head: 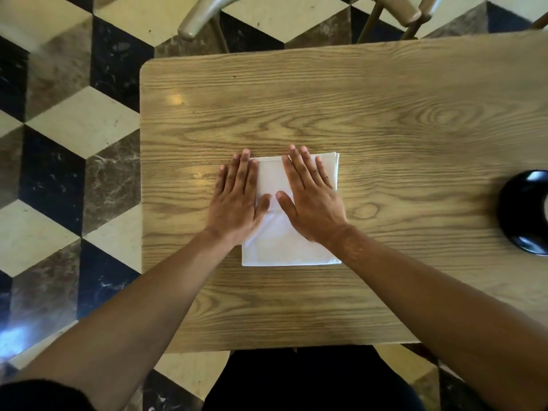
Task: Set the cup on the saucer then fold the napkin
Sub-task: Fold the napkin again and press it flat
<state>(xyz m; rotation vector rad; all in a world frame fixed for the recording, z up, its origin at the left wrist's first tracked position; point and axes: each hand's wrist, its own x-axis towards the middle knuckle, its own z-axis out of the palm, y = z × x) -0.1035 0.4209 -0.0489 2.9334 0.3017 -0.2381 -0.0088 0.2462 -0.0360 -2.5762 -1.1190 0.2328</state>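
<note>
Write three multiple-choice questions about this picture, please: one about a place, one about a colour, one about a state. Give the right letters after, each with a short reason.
1. Where does the black saucer stand on the table?
A. at the right edge of the view
B. beside the left hand
C. on the napkin

2. What colour is the napkin?
A. red
B. white
C. green

3. How do the hands lie on the napkin?
A. both make fists
B. one lifts a corner
C. both lie flat with straight fingers

Answers:
1. A, since the saucer is cut off by the right border of the picture, far from the napkin.
2. B, since the cloth is plain white against the wood.
3. C, since the left hand and the right hand press palm-down on the folded cloth.
</note>
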